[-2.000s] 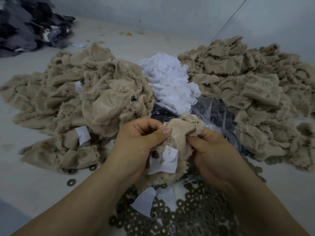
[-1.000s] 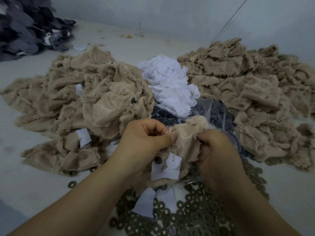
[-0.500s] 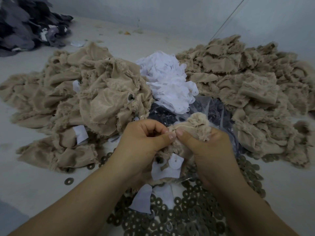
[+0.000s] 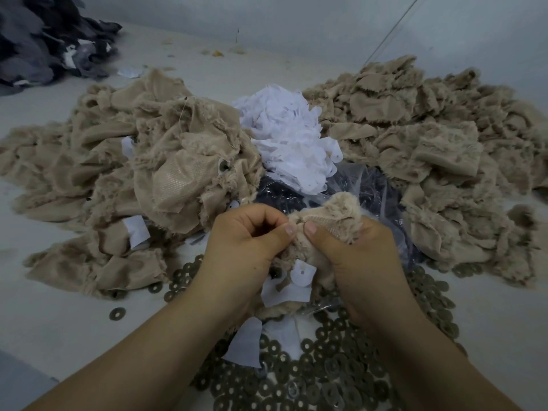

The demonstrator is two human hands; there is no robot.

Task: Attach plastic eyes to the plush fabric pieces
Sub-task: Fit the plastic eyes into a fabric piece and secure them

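A tan plush fabric piece with white backing patches is bunched between both hands at the centre. My left hand pinches its left edge with thumb and curled fingers. My right hand pinches it from the right, and the two thumbs nearly meet. Behind the hands lies a clear plastic bag of dark plastic eyes. No eye shows in either hand.
A heap of tan plush pieces lies at the left, another at the right. White fabric cut-outs are piled between them. Several dark round washers cover the table in front. Dark grey fabric sits far left.
My right hand has moved in toward the left, bringing the thumbs together on the piece. The plush has bunched up higher between the hands.
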